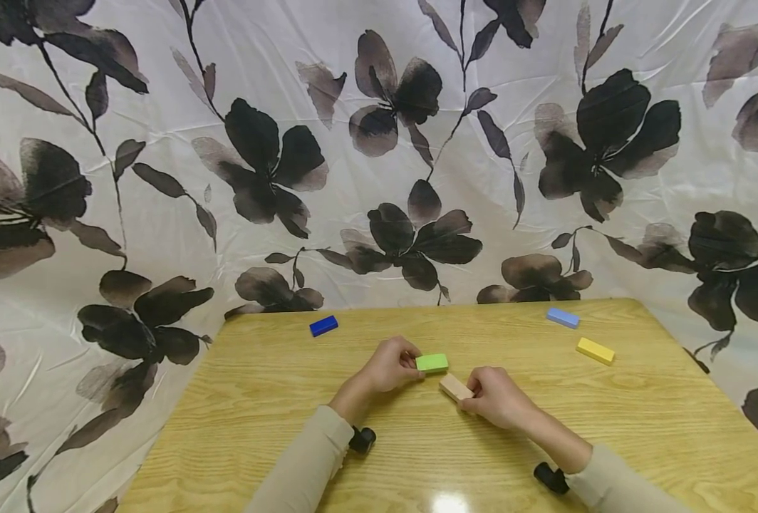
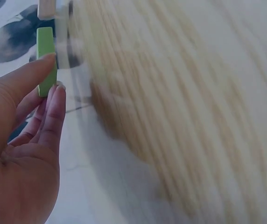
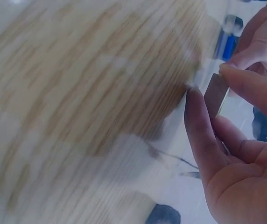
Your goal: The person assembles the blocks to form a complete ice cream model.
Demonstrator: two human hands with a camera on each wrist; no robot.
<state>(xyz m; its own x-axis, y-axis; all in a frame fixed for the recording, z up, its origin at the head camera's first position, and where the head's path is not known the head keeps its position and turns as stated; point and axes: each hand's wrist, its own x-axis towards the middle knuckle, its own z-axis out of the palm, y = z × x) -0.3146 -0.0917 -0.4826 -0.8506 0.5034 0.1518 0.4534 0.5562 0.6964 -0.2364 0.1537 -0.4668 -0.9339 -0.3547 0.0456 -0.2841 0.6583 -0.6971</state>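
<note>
My left hand (image 1: 388, 367) pinches a lime green block (image 1: 432, 363) by its left end, with the thumb on the near side, as the left wrist view shows. My right hand (image 1: 496, 399) holds a pale wood-coloured block (image 1: 456, 387) between thumb and fingers at its right end. In the head view the two blocks are close together near the middle of the table, the green one slightly farther back and left. In the right wrist view the pale block (image 3: 215, 95) stands between fingertips and thumb, with the left hand (image 3: 259, 49) behind it.
On the wood-grain table (image 1: 244, 427) a dark blue block (image 1: 324, 326) lies at the back left. Toward the back right are a light blue block (image 1: 563, 318) and a yellow block (image 1: 595, 350). A flower-printed cloth (image 1: 328, 185) hangs behind the table.
</note>
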